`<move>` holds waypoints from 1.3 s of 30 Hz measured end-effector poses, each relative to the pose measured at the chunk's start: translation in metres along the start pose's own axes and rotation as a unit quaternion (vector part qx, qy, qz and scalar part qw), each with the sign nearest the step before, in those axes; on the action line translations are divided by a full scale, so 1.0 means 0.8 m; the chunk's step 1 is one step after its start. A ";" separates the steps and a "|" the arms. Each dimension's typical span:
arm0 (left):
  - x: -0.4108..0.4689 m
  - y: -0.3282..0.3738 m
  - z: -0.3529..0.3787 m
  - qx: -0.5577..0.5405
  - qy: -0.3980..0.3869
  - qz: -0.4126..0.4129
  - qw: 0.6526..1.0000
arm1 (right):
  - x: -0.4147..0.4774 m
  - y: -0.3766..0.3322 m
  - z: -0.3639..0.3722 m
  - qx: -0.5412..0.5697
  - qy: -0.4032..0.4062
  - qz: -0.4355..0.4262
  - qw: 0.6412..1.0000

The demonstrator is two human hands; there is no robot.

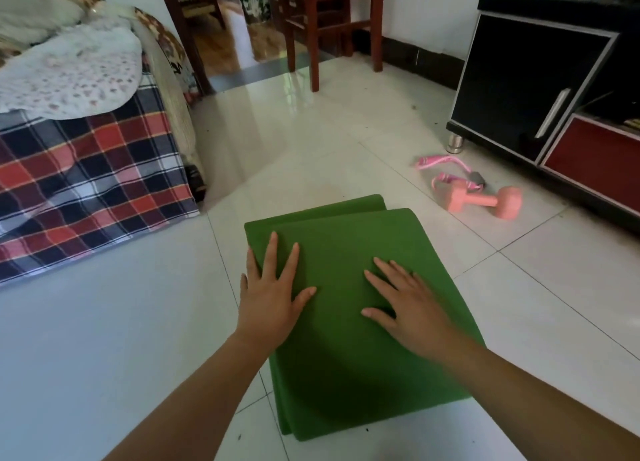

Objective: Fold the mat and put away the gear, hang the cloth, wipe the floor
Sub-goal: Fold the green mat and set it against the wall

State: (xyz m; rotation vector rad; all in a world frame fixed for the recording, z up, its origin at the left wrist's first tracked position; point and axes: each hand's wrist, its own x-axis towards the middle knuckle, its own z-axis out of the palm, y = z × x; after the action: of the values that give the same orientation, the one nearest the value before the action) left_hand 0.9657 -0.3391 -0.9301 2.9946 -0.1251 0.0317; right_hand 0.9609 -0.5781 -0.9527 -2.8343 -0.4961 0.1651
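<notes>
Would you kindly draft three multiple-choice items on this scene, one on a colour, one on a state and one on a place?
1. What colour is the folded mat? A) blue B) green C) grey
2. How do the left hand and right hand lie? A) curled round its edge B) raised in the air C) flat on it, fingers straight
3. Where is the pink dumbbell? A) on the mat B) on the floor beside the black cabinet C) in the right hand

1 B: its whole surface is green; 2 C: both palms lie on its top layer; 3 B: it rests on tile near the cabinet.
</notes>
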 end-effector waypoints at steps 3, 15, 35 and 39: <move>-0.028 -0.006 0.027 -0.010 -0.052 -0.002 0.999 | -0.004 0.002 0.013 -0.012 -0.024 -0.014 1.000; -0.023 -0.039 0.065 -0.029 -0.202 -0.027 0.979 | 0.008 -0.007 0.043 -0.041 -0.100 -0.001 0.994; -0.144 -0.007 0.104 -0.468 -0.154 -0.299 0.817 | 0.003 0.014 0.091 0.003 -0.177 -0.041 0.983; -0.147 0.003 0.098 -0.462 -0.170 -0.323 0.808 | -0.006 0.012 0.084 0.016 -0.150 -0.040 0.988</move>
State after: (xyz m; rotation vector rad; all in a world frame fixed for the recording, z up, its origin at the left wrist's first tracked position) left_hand 0.8497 -0.3434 -1.0103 1.8919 0.6510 -0.4877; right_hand 0.9494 -0.5726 -1.0194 -2.7639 -0.6592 0.5830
